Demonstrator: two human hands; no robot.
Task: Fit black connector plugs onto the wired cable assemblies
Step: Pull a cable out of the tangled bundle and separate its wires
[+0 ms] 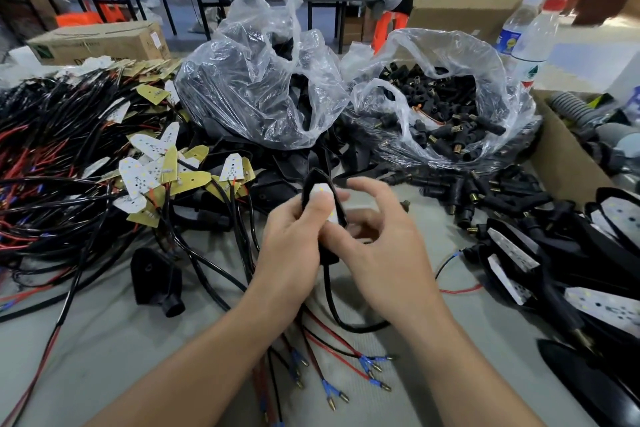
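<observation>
Pin-tipped wire ends (346, 367) lie on the surface (121, 340), nearer than the held cable assembly (313, 184). Left hand (294, 239) wraps the assembly, thumb pressing its white board. Right hand (377, 236) is half-open with fingers loosely curled at the assembly's right side; grip cannot be confirmed. Connector plugs (446, 114) sit bagged beyond the assembly, rightward. Recommended: keep the assembly steady and align one plug squarely before pressing.
</observation>
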